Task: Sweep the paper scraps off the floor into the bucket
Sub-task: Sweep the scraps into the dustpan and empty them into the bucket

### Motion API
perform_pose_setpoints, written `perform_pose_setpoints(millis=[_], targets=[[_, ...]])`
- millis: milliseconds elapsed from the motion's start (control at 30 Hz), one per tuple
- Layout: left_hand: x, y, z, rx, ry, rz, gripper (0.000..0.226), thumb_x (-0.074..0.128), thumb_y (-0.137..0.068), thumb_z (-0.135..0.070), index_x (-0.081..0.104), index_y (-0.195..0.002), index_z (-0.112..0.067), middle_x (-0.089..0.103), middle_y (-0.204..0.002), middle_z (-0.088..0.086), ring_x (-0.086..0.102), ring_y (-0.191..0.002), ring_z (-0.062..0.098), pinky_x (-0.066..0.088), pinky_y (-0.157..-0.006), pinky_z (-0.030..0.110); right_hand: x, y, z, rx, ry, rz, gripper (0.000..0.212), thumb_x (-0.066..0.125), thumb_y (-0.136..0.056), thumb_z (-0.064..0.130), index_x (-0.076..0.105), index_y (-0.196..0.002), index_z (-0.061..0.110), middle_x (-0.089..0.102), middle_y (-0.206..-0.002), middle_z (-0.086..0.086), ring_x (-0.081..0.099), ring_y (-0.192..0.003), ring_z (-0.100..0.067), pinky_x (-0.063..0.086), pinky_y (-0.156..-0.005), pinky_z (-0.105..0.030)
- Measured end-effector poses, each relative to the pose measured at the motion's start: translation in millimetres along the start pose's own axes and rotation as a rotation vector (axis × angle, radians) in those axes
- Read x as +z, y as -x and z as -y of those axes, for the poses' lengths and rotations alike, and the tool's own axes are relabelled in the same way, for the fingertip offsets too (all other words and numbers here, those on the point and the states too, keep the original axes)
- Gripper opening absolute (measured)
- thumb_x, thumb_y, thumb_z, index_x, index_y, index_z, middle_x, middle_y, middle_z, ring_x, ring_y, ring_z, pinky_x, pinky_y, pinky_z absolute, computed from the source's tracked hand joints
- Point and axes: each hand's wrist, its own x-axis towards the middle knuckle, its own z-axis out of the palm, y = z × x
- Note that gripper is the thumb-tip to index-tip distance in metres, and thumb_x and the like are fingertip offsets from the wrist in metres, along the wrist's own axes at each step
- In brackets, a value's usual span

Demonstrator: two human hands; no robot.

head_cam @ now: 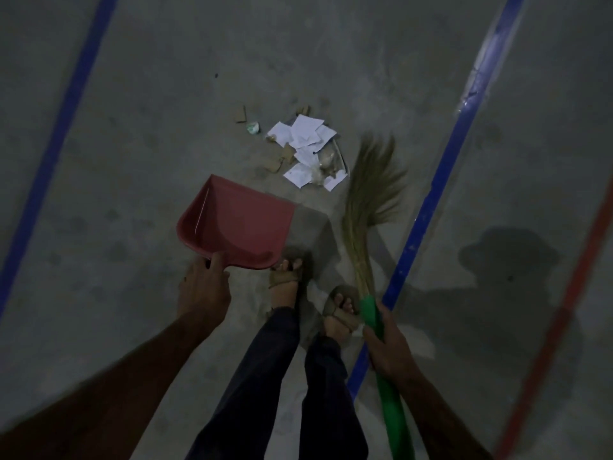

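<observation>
The right hand (386, 340) has its grip clenched round the green handle of a grass broom (368, 207). The left hand (203, 287) grasps a red dustpan (238, 224) by its near edge. Paper scraps (306, 146) lie heaped on the concrete floor (132, 127) just beyond both.

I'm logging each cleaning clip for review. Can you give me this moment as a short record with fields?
left hand: grips red dustpan, pan empty
right hand: grips broom by its green handle
paper scraps: piled on the floor ahead of pan and bristles
bucket: not in view
floor marks: blue lines either side
progress: no scraps in pan yet
</observation>
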Motion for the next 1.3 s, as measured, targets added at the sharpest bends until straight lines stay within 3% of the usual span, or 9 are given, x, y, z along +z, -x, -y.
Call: perform_pose_setpoints(millis=[133, 267, 367, 500, 600, 733, 900, 1133, 1300], targets=[[-9.1, -0.1, 5.3, -0.043, 0.024, -0.013, 0.030, 0.055, -0.094, -0.013, 0.046, -0.122, -0.019, 0.050, -0.104, 0.013, 0.053, -0.093, 0.034, 0.046, -0.075, 0.047, -26.5, 3.8, 6.0, -0.027, 0.016, -0.096, 0.061, 0.055, -0.100, 0.025, 0.027, -0.151, 0.045, 0.064, -0.116, -0.008, 0.064, -0.077, -0.015, 0.055, -0.068, -0.035], [-22.0, 2.2, 17.5, -0.095, 0.060, -0.032, 0.032, 0.058, -0.093, -0.013, 0.048, -0.123, -0.017, 0.052, -0.103, 0.014, 0.054, -0.092, 0.036, 0.046, -0.074, 0.048, -58.4, 25.0, 29.1, -0.152, 0.142, -0.152, 0.061, 0.057, -0.098, 0.029, 0.029, -0.147, 0.053, 0.056, -0.113, 0.007, 0.058, -0.091, -0.011, 0.057, -0.081, -0.042], [-32.2, 4.5, 29.5, -0.146, 0.081, -0.048, 0.033, 0.060, -0.090, -0.014, 0.050, -0.121, -0.020, 0.054, -0.099, 0.011, 0.056, -0.089, 0.035, 0.046, -0.071, 0.044, -61.9, 26.5, 70.3, -0.285, 0.212, -0.180, 0.062, 0.059, -0.097, 0.023, 0.034, -0.149, 0.046, 0.048, -0.141, 0.024, 0.049, -0.120, 0.009, 0.039, -0.098, -0.010], [-41.2, 4.0, 49.3, -0.197, 0.085, -0.054, 0.033, 0.059, -0.090, -0.017, 0.049, -0.121, -0.023, 0.053, -0.097, 0.009, 0.056, -0.086, 0.032, 0.047, -0.069, 0.042, -43.8, -29.6, 136.9, -0.413, 0.460, -0.175, 0.065, 0.057, -0.098, 0.026, 0.026, -0.149, 0.052, 0.050, -0.121, 0.010, 0.056, -0.096, -0.008, 0.052, -0.080, -0.032], [-41.2, -1.8, 58.3, -0.182, 0.101, -0.090, 0.034, 0.060, -0.089, -0.016, 0.048, -0.121, -0.023, 0.051, -0.091, 0.009, 0.055, -0.083, 0.034, 0.044, -0.066, 0.040, -18.4, -93.5, 184.2, -0.452, 0.714, -0.199, 0.057, 0.055, -0.097, 0.027, 0.033, -0.148, 0.036, 0.048, -0.106, 0.001, 0.056, -0.076, -0.015, 0.055, -0.065, -0.039], [-36.9, -17.5, 60.2, -0.152, 0.096, -0.136, 0.031, 0.060, -0.089, -0.012, 0.051, -0.118, -0.017, 0.053, -0.088, 0.014, 0.056, -0.081, 0.038, 0.042, -0.065, 0.040, -0.4, -160.4, 238.6, -0.432, 0.878, -0.227, 0.042, 0.045, -0.099, 0.022, 0.046, -0.141, 0.025, 0.051, -0.115, -0.011, 0.061, -0.091, -0.026, 0.052, -0.074, -0.038], [-24.0, -15.5, 52.6, -0.192, 0.068, -0.120, 0.031, 0.060, -0.087, -0.013, 0.053, -0.118, -0.016, 0.052, -0.091, 0.016, 0.055, -0.083, 0.041, 0.046, -0.067, 0.046, -42.1, -146.2, 228.6, -0.400, 1.226, -0.243, 0.063, 0.037, -0.099, 0.014, 0.023, -0.153, 0.042, 0.044, -0.124, -0.016, 0.056, -0.094, -0.028, 0.047, -0.070, -0.037], [-22.4, 3.4, 18.9, -0.259, 0.099, -0.062, 0.030, 0.063, -0.086, -0.011, 0.053, -0.115, -0.013, 0.052, -0.088, 0.015, 0.056, -0.080, 0.039, 0.044, -0.064, 0.043, -153.5, -41.6, 127.1, -0.343, 0.963, -0.228, 0.085, 0.064, -0.082, 0.009, 0.028, -0.149, 0.049, 0.035, -0.087, 0.004, 0.044, -0.059, -0.017, 0.048, -0.052, -0.039], [-19.1, 4.0, 9.0, -0.248, 0.052, -0.025, 0.031, 0.063, -0.086, -0.014, 0.053, -0.115, -0.015, 0.052, -0.090, 0.014, 0.056, -0.081, 0.040, 0.044, -0.065, 0.044, -130.0, -12.6, 117.7, -0.439, 0.715, -0.069, 0.084, 0.072, -0.082, 0.012, 0.034, -0.149, 0.046, 0.050, -0.101, 0.002, 0.057, -0.082, -0.020, 0.050, -0.067, -0.037]])
